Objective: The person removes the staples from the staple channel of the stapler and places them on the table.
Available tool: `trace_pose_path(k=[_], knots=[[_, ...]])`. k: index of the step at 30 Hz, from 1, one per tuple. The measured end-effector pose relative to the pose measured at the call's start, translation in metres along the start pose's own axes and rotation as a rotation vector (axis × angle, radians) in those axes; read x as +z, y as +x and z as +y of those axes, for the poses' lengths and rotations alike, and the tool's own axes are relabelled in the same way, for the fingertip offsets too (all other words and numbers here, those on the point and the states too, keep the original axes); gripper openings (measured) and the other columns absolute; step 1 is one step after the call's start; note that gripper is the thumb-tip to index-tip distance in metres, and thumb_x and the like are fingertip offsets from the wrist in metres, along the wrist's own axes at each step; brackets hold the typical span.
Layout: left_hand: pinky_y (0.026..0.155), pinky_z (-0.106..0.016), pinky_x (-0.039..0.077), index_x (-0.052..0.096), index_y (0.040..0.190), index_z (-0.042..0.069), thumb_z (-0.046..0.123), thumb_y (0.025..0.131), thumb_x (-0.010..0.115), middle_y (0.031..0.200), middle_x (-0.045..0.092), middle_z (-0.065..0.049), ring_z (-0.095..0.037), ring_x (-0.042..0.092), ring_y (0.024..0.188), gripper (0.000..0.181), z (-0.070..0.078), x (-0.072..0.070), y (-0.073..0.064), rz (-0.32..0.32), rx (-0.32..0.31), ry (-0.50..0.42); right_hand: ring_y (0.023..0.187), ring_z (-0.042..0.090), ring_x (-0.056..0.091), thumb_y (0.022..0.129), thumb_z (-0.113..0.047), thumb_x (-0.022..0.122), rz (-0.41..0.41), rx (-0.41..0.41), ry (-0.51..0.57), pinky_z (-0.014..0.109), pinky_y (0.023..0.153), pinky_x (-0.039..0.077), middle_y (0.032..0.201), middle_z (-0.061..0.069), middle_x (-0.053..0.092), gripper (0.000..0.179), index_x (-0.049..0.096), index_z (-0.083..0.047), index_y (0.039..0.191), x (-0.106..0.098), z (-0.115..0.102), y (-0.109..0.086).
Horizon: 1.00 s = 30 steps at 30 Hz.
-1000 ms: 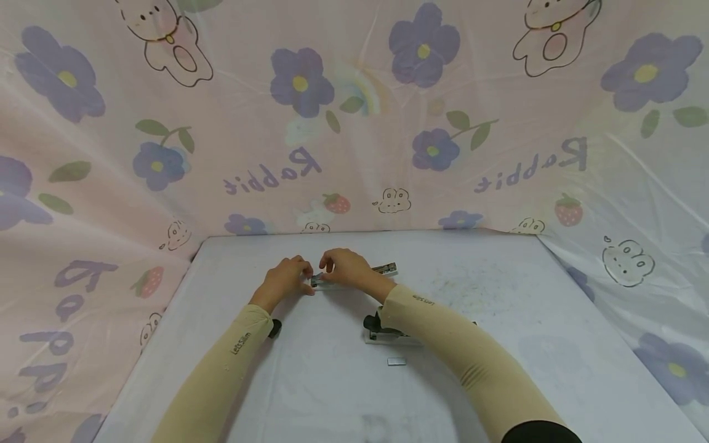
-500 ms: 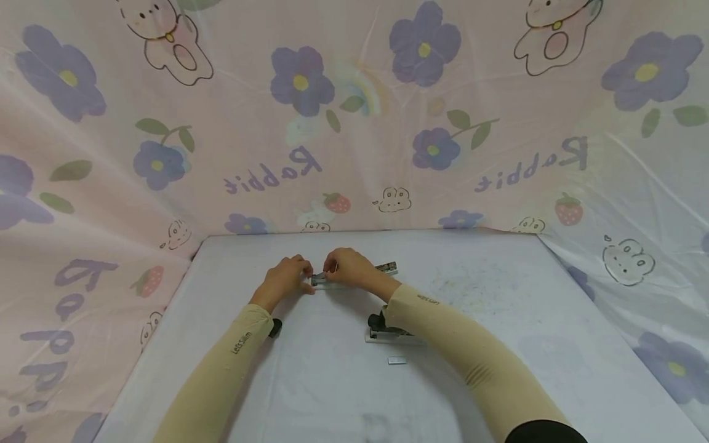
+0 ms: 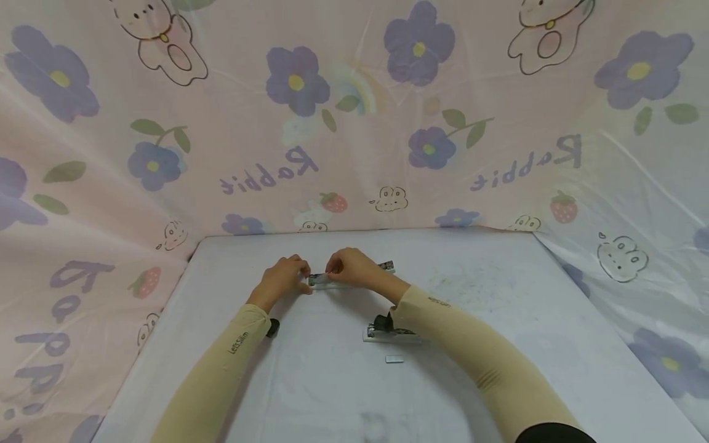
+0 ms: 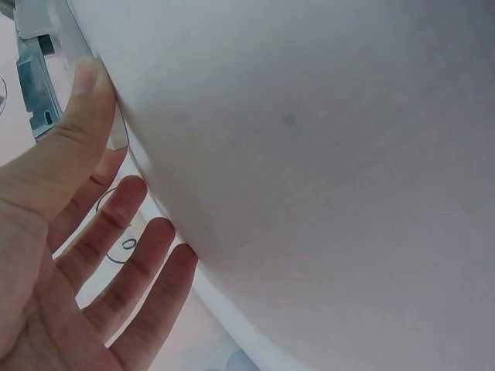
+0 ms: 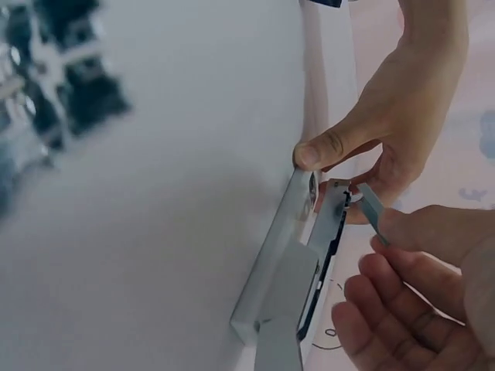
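A stapler [image 3: 318,282] lies at the back of the table, its top swung open so the metal staple channel [image 5: 331,220] shows in the right wrist view. My left hand [image 3: 279,277] grips the end of its base, thumb on one side and index finger behind, as the left wrist view shows; the other fingers are spread. My right hand [image 3: 352,269] pinches a short grey strip of staples [image 5: 372,209] between thumb and index finger. That strip is tilted, with one end close to the channel's tip. In the head view the right hand covers the stapler's middle.
A second stapler [image 3: 407,338] with a black part lies nearer, partly under the right forearm. In front of it rests another small strip of staples [image 3: 394,359]. A patterned curtain [image 3: 354,123] hangs behind the white table [image 3: 310,381].
The right hand has shifted slightly right along the stapler, and its fingers have drawn together. The right forearm has swung a little to the right. My left hand keeps its grip on the stapler's end.
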<state>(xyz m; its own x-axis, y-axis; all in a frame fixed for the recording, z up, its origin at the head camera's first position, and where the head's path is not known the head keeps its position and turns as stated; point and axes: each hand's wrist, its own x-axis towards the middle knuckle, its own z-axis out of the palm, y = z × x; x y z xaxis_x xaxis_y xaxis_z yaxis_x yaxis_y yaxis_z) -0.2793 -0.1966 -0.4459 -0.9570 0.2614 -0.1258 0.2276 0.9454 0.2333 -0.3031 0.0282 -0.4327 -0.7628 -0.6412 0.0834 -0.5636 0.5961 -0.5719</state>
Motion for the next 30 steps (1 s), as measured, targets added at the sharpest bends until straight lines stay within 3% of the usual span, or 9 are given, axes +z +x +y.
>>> trace_pose_path(k=[7,30], knots=[[0.089,-0.058,0.057,0.071,0.113,0.015,0.037,0.088,0.09,0.132,0.063,-0.007,-0.036,0.059,0.118,0.039,0.0,-0.001,-0.002,-0.002,0.003,-0.006,0.076,0.006,0.063,0.097,-0.015,0.082,-0.045,-0.003,0.025,0.02,0.072,0.052,0.084,-0.003,0.073,0.008,0.081,-0.009,0.1,0.006,0.007,-0.007],[0.09,-0.058,0.058,0.072,0.113,0.014,0.035,0.087,0.091,0.13,0.064,-0.006,-0.035,0.06,0.117,0.039,0.0,0.002,-0.004,0.036,0.013,-0.019,0.078,0.007,0.065,0.097,-0.012,0.081,-0.109,0.013,0.087,0.02,0.074,0.055,0.086,-0.002,0.074,0.005,0.08,-0.007,0.099,0.015,0.009,-0.021]])
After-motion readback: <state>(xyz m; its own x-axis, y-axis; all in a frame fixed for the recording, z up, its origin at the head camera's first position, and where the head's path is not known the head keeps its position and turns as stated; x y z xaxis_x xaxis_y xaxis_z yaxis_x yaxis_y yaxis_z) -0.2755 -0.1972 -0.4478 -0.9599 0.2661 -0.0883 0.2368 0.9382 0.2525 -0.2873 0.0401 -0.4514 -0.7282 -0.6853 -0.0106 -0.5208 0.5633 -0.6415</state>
